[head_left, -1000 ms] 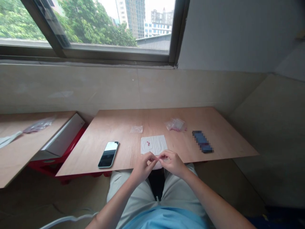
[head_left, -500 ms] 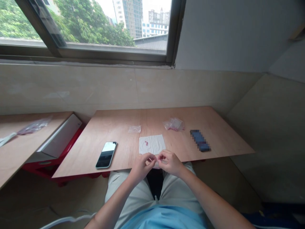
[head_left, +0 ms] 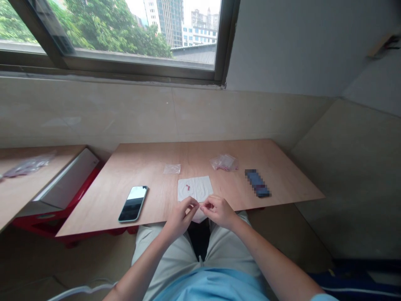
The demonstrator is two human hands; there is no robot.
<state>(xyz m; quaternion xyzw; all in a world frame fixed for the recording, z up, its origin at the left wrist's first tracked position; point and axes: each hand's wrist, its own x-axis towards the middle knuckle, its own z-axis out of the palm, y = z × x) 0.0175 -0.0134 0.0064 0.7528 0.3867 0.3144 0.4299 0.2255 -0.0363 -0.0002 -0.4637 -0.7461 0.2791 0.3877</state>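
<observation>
My left hand [head_left: 184,213] and my right hand [head_left: 219,211] meet fingertip to fingertip over the table's front edge. Both are closed in a pinch; whatever sits between the fingers is too small to make out. Just beyond them lies a creased white paper sheet [head_left: 203,187], its near part hanging over the edge below my hands. A few tiny red pieces [head_left: 188,187] rest on the sheet's left half.
On the wooden table [head_left: 150,159] are a phone [head_left: 133,205] at left, a flat clear bag [head_left: 172,169], a clear bag with pinkish contents [head_left: 224,163] and a pixelated dark item [head_left: 257,183] at right. Another table [head_left: 19,192] stands at left, beside a red stool [head_left: 75,196].
The whole view has shifted a little, so things sit farther left. My fingertips stay together in a pinch, with the hands slightly changed in pose.
</observation>
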